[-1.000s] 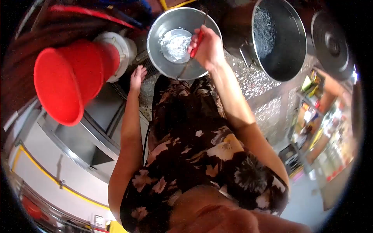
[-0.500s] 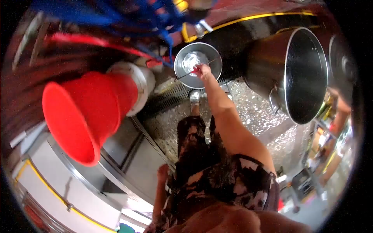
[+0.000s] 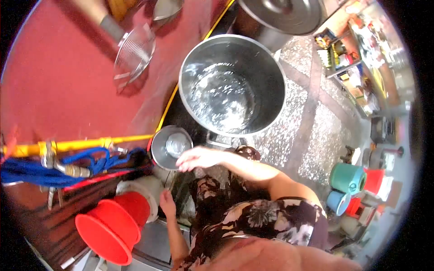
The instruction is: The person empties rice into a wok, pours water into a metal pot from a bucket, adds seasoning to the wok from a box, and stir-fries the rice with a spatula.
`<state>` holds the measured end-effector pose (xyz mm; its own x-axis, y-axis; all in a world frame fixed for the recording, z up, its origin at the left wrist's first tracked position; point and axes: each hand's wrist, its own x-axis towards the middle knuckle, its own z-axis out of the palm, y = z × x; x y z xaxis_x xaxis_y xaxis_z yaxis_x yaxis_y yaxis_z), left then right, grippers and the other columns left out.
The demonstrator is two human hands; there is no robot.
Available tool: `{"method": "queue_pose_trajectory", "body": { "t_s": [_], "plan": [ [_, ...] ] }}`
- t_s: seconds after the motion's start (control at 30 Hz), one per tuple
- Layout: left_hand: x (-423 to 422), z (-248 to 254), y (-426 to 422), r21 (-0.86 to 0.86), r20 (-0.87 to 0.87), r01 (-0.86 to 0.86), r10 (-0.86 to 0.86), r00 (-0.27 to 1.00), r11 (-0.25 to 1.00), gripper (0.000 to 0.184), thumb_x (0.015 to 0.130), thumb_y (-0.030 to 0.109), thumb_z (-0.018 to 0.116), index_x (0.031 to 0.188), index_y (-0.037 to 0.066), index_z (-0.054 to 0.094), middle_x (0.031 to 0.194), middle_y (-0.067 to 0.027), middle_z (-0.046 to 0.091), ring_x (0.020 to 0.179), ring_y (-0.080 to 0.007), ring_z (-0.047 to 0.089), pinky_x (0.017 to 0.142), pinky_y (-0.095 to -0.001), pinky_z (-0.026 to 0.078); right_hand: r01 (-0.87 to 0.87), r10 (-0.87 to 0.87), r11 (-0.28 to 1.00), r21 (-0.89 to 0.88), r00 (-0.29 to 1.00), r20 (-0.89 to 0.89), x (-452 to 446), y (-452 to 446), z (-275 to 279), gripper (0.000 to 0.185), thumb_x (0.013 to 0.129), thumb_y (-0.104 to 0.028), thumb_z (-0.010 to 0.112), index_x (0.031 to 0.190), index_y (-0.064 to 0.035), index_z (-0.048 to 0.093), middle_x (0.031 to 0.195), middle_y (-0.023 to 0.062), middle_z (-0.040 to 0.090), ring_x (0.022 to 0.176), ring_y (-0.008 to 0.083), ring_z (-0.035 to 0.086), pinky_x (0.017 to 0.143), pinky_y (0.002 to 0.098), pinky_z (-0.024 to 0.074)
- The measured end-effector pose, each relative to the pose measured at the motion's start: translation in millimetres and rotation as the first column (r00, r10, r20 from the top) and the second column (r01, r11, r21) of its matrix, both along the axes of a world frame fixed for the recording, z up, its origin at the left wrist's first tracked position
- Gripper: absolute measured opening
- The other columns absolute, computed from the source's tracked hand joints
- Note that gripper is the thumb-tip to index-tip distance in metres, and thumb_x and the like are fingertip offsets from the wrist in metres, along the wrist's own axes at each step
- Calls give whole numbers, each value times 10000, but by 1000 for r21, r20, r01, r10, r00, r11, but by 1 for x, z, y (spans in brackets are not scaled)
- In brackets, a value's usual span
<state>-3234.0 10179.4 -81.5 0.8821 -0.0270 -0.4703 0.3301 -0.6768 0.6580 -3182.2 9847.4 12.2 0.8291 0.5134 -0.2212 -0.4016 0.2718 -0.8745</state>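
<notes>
One big metal pot point(image 3: 266, 86), with rippled glints like water inside, serves as the landmark. Flared red buckets point(image 3: 108, 228) stand well apart from it, below and to the left. Smaller, the steel bucket point(image 3: 160, 148) is near the pot's lower left; whether its bright bottom is water, I cannot tell. Just below the pot, the right hand point(image 3: 197, 159) reaches over this bucket's rim, fingers loosely spread and gripping nothing visible; contact is unclear. Farther below-left of the pot, the left hand point(image 3: 167, 204) is too small to judge its fingers or hold. The step looks like reaching for or letting go of the steel bucket; handling it next would call for closing the right fingers on its rim or handle.
</notes>
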Motion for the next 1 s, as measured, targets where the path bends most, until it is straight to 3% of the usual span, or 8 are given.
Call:
{"method": "queue_pose_trajectory", "body": {
  "t_s": [0.03,0.07,0.1,0.2,0.47,0.6,0.73,1.0],
  "plan": [
    [14,7,-34,-134,190,8,17,982,991,264,910,118,523,1133,-22,539,1055,-97,599,929,-162,567,831,-282,448,180,-183,983,35,945,273,-5,-54,8,294,896,-137,552,1161,-9,538,1038,124,629,934,194,618,821,326,519],
    [30,32,-80,-225,218,-11,62,974,974,272,908,108,520,1144,-27,531,1063,-100,597,940,-162,566,838,-279,443,367,-368,930,22,927,78,-9,-111,54,282,891,-163,560,1123,-2,561,1018,125,633,908,185,623,824,318,514],
    [44,62,-131,-314,241,-31,111,964,949,280,906,98,517,1155,-31,524,1071,-103,594,951,-162,565,844,-275,438,594,-466,651,-473,805,368,-15,-161,92,257,886,-158,560,1093,-5,572,973,114,641,861,171,624,794,293,506],
    [73,100,-286,-401,453,128,75,888,907,277,896,80,516,1151,-25,529,1029,-105,614,915,-162,585,813,-280,463,948,-881,243,-207,305,361,-24,-314,69,198,899,-136,540,1054,-19,576,917,58,643,805,121,593,733,260,479],
    [192,157,-749,-713,423,489,-248,872,502,448,888,200,571,1271,20,421,1236,-144,507,1080,-211,524,910,-299,427,758,-734,307,-575,573,364,-173,-470,78,391,897,-451,505,935,-73,596,846,51,586,764,125,559,703,301,487],
    [253,163,-908,-871,-244,-146,-155,957,469,559,883,435,529,1327,128,383,1200,-93,490,1043,-243,481,867,-427,444,832,-961,261,-490,273,-48,-257,-484,76,226,918,-245,544,970,-26,565,814,51,614,713,137,578,665,283,499],
    [295,138,-972,-899,-353,-265,-217,910,349,561,879,562,428,1260,151,461,1214,-69,498,1089,-253,462,888,-471,418,918,-979,-5,-397,-85,-183,-295,-479,84,169,923,-134,503,1006,3,560,852,73,628,753,136,592,693,261,503],
    [290,149,-948,-952,-170,-155,-32,985,263,493,911,490,428,1213,101,451,1034,-48,554,903,-199,557,722,-335,502,909,-985,-46,-415,-111,-134,-299,-450,74,155,924,-158,526,994,-31,582,848,56,644,756,123,612,698,266,513]
  ]
}}
